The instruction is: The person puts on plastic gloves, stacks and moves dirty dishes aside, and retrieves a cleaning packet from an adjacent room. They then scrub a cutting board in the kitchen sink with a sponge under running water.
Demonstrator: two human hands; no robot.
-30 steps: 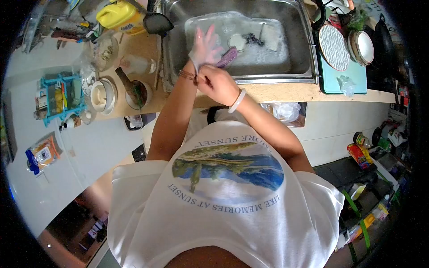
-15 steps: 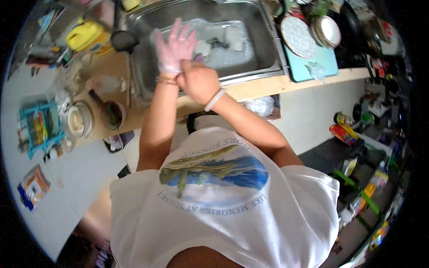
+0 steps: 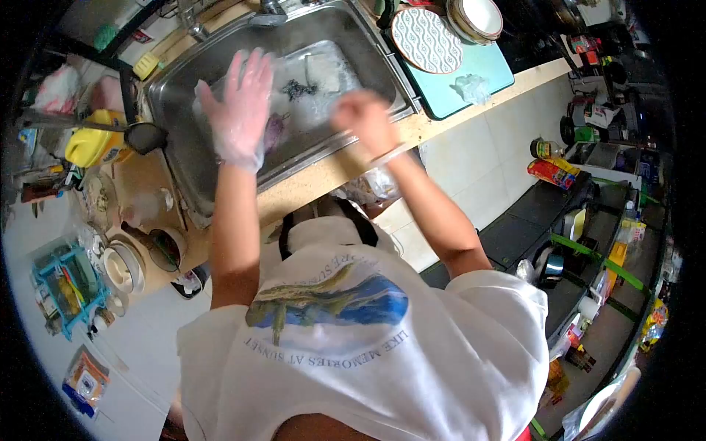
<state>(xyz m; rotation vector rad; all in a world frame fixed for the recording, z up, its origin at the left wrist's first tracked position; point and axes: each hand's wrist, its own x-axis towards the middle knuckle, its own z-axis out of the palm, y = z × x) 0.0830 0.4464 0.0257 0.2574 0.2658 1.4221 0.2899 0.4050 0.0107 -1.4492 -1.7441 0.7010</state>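
Note:
My left hand (image 3: 241, 110), in a thin clear plastic glove (image 3: 239, 151), is held up over the left part of the steel sink (image 3: 173, 95) with its fingers spread and nothing in it. Bare and blurred, my right hand (image 3: 365, 120) hangs over the sink's front edge, apart from the left; its fingers look curled, and I cannot make out anything in them. Below the hands, soapy water holds a white cloth or sponge (image 3: 323, 72), a dark scourer (image 3: 298, 90) and a purple item (image 3: 275, 131).
On the right, a teal board (image 3: 471, 66) carries a patterned plate (image 3: 426, 40), stacked bowls (image 3: 478, 18) and crumpled plastic (image 3: 472, 88). At the left are a black ladle (image 3: 145, 137), a yellow bottle (image 3: 92, 151), bowls (image 3: 123, 268) and a blue rack (image 3: 70, 287).
My right hand has let go of the left wrist and moved away to the right. The glove's cuff now lies loose at the left wrist. The whole view has turned.

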